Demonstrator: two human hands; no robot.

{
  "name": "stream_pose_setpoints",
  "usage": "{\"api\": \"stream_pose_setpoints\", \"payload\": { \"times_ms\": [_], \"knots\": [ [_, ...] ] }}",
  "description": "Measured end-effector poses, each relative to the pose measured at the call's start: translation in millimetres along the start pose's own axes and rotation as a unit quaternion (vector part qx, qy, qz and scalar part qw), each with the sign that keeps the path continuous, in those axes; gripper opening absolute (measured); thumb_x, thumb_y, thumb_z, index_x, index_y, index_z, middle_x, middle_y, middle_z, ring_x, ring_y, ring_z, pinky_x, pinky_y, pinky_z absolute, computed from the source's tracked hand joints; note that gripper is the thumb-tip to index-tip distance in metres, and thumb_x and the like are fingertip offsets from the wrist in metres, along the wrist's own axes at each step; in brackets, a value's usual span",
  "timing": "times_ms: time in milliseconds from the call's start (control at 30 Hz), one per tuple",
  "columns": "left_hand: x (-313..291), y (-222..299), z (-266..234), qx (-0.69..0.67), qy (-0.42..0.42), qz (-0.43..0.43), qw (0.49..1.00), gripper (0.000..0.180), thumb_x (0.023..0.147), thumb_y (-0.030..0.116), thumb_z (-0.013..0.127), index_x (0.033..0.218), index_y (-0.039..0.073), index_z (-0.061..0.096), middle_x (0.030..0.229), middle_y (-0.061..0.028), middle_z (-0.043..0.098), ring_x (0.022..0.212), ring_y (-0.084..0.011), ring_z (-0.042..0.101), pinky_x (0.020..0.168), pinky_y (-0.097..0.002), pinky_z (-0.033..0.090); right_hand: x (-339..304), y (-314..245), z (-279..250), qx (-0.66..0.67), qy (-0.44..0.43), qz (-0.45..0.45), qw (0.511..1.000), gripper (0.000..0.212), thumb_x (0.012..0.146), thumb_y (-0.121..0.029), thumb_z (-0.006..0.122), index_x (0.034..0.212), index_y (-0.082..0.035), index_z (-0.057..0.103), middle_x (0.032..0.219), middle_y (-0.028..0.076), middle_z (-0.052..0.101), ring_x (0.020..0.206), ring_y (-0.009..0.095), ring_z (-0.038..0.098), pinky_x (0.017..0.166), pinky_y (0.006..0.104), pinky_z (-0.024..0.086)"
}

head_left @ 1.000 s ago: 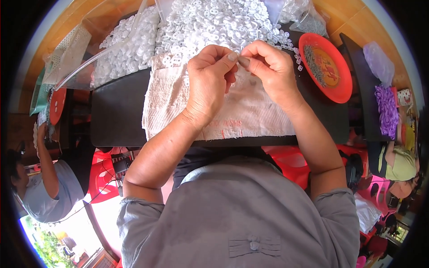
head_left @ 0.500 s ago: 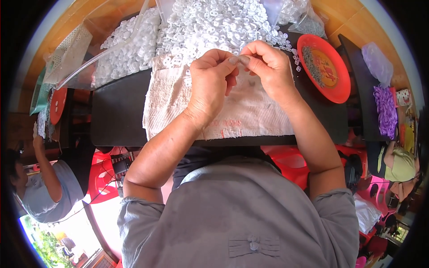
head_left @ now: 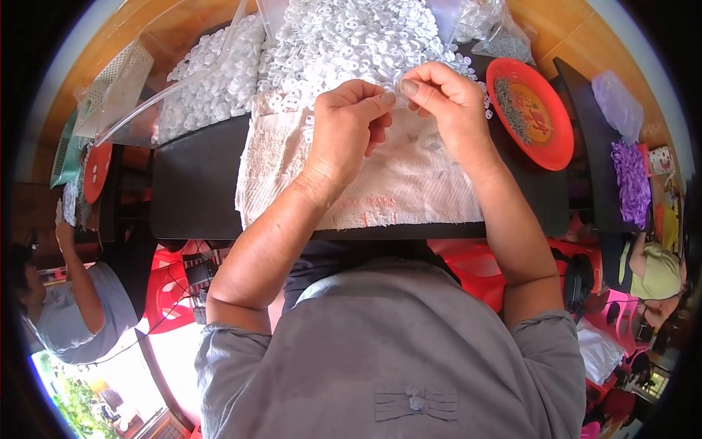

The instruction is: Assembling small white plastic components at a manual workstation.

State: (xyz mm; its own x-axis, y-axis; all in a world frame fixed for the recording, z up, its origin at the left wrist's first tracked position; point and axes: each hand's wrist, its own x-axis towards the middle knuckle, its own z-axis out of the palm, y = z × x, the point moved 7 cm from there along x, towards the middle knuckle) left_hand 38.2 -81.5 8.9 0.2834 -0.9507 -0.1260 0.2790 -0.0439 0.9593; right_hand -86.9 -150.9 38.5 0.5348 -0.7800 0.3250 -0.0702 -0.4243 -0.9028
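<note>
Left hand (head_left: 342, 124) bunched, thumb toward forefinger, just beside right hand (head_left: 455, 106), similarly curled; could not tell what, if anything, either pinched. Small white oval plastic pieces (head_left: 358, 40) heaped at twelve o'clock; thin grey metal pins (head_left: 510, 110) at three. Steady wrists, light pressure probably served best.

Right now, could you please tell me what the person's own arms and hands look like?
The left hand and right hand are bare, with no gloves, and neither wrist shows a watch or bracelet. The forearms are uncovered. The loose grey left sleeve and right sleeve end just above the elbows, matching the grey shirt.
</note>
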Motion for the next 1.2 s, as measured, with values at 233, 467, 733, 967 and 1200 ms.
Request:
{"api": "stream_pose_setpoints", "payload": {
  "times_ms": [233,467,733,967,1200],
  "knots": [
    [-4,6,1,-0.030,0.004,0.016,0.999,0.012,0.088,0.010,0.062,0.087,-0.002,0.062,0.068,-0.0053,0.058,0.051,-0.0095,0.048,0.042,-0.0221,0.034,6,2,-18,0.125,0.002,0.041,0.991,0.011,0.089,-0.008,0.062,0.095,0.000,0.065,0.080,0.002,0.063,0.072,0.010,0.059,0.062,0.0223,0.043],
    [-8,13,2,-0.014,0.006,0.065,0.998,0.013,0.088,0.011,0.063,0.089,-0.002,0.062,0.069,-0.0045,0.059,0.053,-0.0084,0.049,0.044,-0.0213,0.035,3,-12,-12,0.160,-0.027,0.024,0.986,0.022,0.087,-0.002,0.059,0.109,0.002,0.064,0.086,0.006,0.066,0.074,0.013,0.061,0.062,0.0230,0.043],
    [-11,18,3,0.007,0.018,0.114,0.993,0.013,0.089,0.011,0.062,0.090,-0.001,0.062,0.069,-0.0029,0.060,0.053,-0.0063,0.049,0.045,-0.0199,0.036,1,-17,-8,0.136,-0.022,0.010,0.990,0.023,0.086,-0.001,0.061,0.109,0.002,0.064,0.087,0.006,0.066,0.075,0.013,0.062,0.060,0.0229,0.044],
    [-12,20,1,0.034,0.019,0.105,0.994,0.014,0.088,0.011,0.063,0.087,-0.003,0.062,0.069,-0.0022,0.059,0.060,-0.0063,0.052,0.055,-0.0209,0.044,-1,-20,-8,0.122,-0.023,-0.002,0.992,0.021,0.086,-0.001,0.062,0.107,0.002,0.065,0.086,0.006,0.066,0.074,0.012,0.062,0.059,0.0217,0.044],
    [-13,17,5,0.023,0.011,0.121,0.992,0.012,0.090,0.011,0.062,0.091,-0.001,0.062,0.069,-0.0024,0.059,0.054,-0.0056,0.049,0.046,-0.0190,0.036,-6,-17,1,0.107,-0.042,0.016,0.993,0.020,0.087,-0.001,0.061,0.106,0.002,0.065,0.086,0.006,0.066,0.074,0.012,0.062,0.060,0.0214,0.045]
  ]
}}
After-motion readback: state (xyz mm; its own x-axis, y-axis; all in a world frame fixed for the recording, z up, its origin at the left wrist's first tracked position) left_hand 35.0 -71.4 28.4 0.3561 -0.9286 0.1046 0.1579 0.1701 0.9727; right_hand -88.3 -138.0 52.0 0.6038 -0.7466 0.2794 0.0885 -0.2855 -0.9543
